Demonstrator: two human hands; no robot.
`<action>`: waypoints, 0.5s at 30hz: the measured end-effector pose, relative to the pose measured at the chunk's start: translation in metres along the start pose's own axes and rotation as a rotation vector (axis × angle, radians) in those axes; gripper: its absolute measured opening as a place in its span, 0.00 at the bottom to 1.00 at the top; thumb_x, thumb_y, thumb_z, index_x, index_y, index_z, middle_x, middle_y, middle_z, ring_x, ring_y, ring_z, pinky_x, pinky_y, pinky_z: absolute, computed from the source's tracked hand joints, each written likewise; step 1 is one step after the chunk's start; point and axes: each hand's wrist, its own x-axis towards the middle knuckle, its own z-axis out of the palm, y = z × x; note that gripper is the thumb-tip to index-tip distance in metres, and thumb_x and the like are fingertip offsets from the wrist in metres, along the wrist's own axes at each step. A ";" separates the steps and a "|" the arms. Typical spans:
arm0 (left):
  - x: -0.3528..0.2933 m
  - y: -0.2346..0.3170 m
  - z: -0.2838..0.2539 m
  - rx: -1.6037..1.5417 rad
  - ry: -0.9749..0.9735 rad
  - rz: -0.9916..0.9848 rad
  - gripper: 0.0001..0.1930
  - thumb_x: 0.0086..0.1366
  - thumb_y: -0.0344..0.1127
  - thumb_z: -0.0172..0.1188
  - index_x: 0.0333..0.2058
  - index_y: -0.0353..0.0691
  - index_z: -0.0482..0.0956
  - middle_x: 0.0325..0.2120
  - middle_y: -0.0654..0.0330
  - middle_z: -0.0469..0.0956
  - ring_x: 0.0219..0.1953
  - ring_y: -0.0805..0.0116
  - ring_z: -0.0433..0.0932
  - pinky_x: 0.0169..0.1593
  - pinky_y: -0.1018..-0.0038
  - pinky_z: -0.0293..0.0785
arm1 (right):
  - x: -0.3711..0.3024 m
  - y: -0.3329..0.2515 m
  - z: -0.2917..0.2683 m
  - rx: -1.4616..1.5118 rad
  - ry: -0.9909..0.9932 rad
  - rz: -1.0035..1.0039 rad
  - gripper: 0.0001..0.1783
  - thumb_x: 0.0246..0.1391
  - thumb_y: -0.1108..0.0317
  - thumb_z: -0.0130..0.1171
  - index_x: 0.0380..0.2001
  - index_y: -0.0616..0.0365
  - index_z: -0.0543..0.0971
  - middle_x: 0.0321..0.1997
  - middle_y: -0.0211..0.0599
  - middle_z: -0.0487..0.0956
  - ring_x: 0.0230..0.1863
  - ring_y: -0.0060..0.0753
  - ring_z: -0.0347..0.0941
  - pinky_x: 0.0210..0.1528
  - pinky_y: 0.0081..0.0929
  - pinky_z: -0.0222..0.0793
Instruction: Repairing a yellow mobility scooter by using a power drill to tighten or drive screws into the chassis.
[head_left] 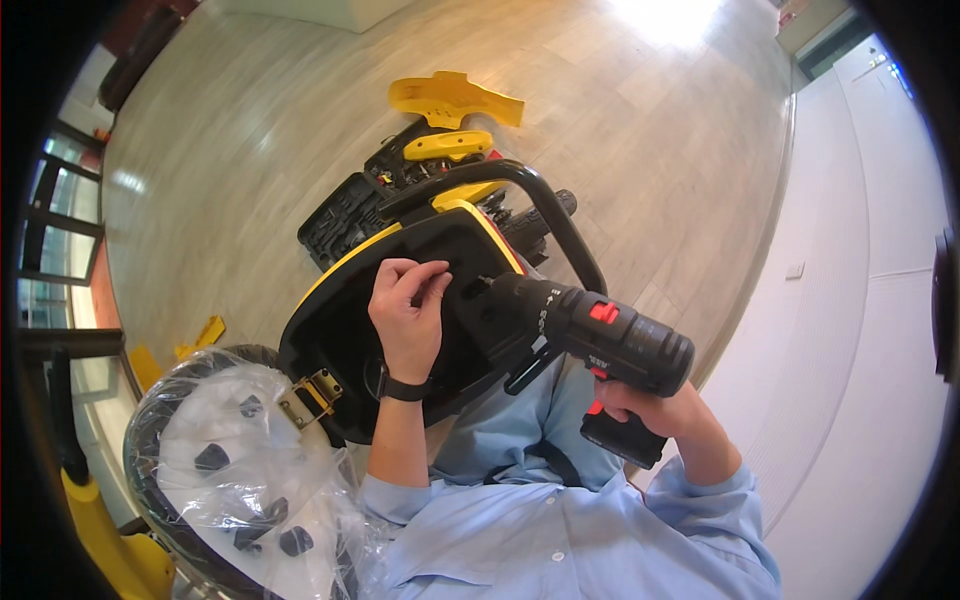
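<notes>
In my right hand is a black cordless drill with red switches, gripped by its handle. Its narrow front end points left, over a deep black storage tub with a yellow outer edge. My left hand hangs above the tub, thumb and fingertips pinched together close to the drill's tip. Whatever sits between those fingertips, if anything, is too small to make out. A brass-coloured hinge joins the tub to a plastic-wrapped seat, which is swung open with its pale underside up.
A black tubular bar arches over the tub's far right side. Beyond it on the wood-look floor lie an opened black tool case and a yellow panel. More yellow parts are at left; a white wall runs along the right.
</notes>
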 end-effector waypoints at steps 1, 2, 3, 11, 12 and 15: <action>0.001 0.005 0.000 0.052 -0.038 0.027 0.07 0.57 0.22 0.70 0.36 0.34 0.86 0.31 0.61 0.73 0.29 0.72 0.75 0.33 0.77 0.72 | -0.003 0.004 0.001 -0.011 0.006 -0.029 0.13 0.55 0.74 0.61 0.45 0.57 0.77 0.26 0.24 0.75 0.24 0.17 0.69 0.26 0.22 0.65; 0.002 0.007 0.000 0.104 -0.075 0.054 0.07 0.57 0.21 0.70 0.35 0.32 0.85 0.31 0.60 0.74 0.30 0.71 0.76 0.34 0.77 0.73 | -0.006 0.007 0.000 0.044 0.000 0.011 0.14 0.56 0.73 0.61 0.46 0.56 0.77 0.26 0.24 0.75 0.25 0.17 0.69 0.27 0.23 0.66; 0.002 0.008 0.002 0.107 -0.083 0.057 0.07 0.57 0.21 0.70 0.35 0.32 0.85 0.31 0.60 0.74 0.30 0.71 0.76 0.34 0.77 0.73 | -0.006 0.009 0.000 0.053 0.004 0.010 0.14 0.56 0.73 0.61 0.46 0.56 0.77 0.26 0.24 0.75 0.25 0.17 0.69 0.27 0.23 0.66; 0.015 0.022 0.003 0.335 -0.161 0.048 0.07 0.55 0.22 0.70 0.34 0.32 0.86 0.30 0.56 0.77 0.27 0.65 0.77 0.35 0.72 0.75 | -0.008 0.026 0.002 0.051 0.025 0.037 0.13 0.58 0.69 0.64 0.46 0.55 0.78 0.26 0.23 0.75 0.26 0.18 0.70 0.30 0.24 0.67; 0.018 0.024 0.002 0.339 -0.166 0.052 0.07 0.55 0.22 0.70 0.34 0.32 0.86 0.30 0.56 0.77 0.27 0.65 0.77 0.35 0.72 0.75 | -0.007 0.029 0.002 0.058 0.026 0.035 0.13 0.58 0.69 0.64 0.46 0.55 0.78 0.26 0.23 0.75 0.26 0.18 0.70 0.30 0.24 0.67; 0.024 0.029 0.001 0.300 -0.188 -0.055 0.06 0.54 0.23 0.70 0.33 0.34 0.87 0.28 0.55 0.77 0.26 0.62 0.78 0.35 0.69 0.76 | -0.007 0.033 0.002 0.048 0.030 0.064 0.14 0.58 0.69 0.64 0.48 0.54 0.78 0.28 0.24 0.75 0.27 0.19 0.70 0.30 0.25 0.68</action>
